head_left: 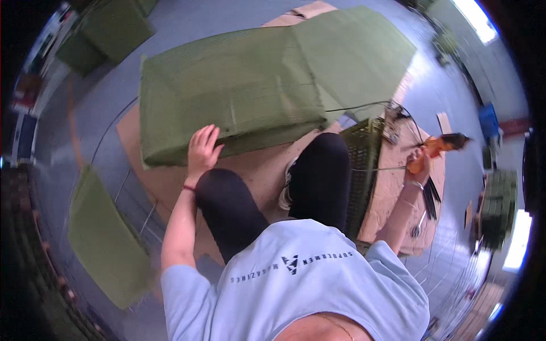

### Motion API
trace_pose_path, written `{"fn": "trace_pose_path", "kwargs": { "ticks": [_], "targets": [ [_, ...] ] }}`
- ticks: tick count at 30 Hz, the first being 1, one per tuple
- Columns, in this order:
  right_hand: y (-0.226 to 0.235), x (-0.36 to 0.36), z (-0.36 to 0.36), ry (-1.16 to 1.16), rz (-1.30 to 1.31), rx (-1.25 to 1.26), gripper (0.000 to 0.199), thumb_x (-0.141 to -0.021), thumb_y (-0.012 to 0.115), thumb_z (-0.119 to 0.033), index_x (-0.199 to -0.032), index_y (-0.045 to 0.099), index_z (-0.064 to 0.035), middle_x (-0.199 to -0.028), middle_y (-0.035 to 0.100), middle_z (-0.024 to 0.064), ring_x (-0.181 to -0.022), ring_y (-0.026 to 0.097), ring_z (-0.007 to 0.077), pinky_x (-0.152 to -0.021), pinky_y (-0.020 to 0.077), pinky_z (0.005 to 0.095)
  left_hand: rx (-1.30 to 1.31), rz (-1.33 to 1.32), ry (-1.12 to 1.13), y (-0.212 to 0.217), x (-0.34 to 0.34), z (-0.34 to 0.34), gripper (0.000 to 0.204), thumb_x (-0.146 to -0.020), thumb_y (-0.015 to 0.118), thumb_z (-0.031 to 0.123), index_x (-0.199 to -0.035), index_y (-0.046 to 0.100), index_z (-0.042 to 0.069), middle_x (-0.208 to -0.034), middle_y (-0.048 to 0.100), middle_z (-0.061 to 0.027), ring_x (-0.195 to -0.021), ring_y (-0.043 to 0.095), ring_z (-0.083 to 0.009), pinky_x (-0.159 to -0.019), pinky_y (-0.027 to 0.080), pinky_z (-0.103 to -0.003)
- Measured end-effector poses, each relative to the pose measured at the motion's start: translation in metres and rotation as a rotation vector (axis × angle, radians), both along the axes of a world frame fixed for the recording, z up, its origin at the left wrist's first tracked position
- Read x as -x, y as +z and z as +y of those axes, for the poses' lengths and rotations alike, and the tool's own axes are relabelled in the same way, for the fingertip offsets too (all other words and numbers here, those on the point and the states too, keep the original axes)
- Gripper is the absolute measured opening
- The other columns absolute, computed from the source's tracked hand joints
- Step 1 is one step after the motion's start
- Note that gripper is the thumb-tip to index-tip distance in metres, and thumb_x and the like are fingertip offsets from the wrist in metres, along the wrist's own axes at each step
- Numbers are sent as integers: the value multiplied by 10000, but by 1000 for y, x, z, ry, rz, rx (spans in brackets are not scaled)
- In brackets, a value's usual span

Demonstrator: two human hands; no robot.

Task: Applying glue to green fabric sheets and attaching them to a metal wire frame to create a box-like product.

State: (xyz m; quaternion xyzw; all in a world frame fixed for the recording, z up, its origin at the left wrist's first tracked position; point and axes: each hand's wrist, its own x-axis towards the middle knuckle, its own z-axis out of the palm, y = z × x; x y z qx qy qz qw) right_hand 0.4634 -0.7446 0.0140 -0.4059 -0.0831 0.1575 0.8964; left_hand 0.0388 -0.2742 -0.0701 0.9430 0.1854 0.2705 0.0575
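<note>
Green box (227, 91) looks light, maybe bendy; hold its near edge. Left hand (203, 148) rests flat there; right hand (419, 161) squeezes orange tool (437, 146).

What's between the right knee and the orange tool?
In the head view, a green crate, cardboard and a thin cord lie between the right knee and orange tool.

Glare at right, dark rim perhaps blurry
</note>
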Motion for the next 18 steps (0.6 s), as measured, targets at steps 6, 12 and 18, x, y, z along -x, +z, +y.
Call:
{"fn": "trace_pose_path", "kwargs": {
  "ticks": [6,12,18],
  "targets": [
    [79,104,144,521,-135,108,513,-773,675,-236,-1190,464,-24,-834,495,57,-669,484,146,-584,420,253,-27,-1,56,1,1,-4,526,-743,723,241,-1219,567,81,-1268,522,-68,-1202,472,-246,-1038,353,-406],
    [75,201,246,976,-74,185,445,-771,705,-244,-1076,476,-16,-755,485,44,-569,466,124,-505,384,250,-26,-14,72,5,1,-5,533,-733,732,248,-1210,562,83,-1255,524,-62,-1193,474,-232,-1036,358,-393],
    [73,232,281,1161,31,288,326,-822,680,-203,-1022,514,-6,-717,488,38,-540,474,129,-497,380,252,48,-37,58,5,2,-6,556,-732,743,214,-1236,543,86,-1266,513,-69,-1199,469,-247,-1029,368,-400]
  ]
}}
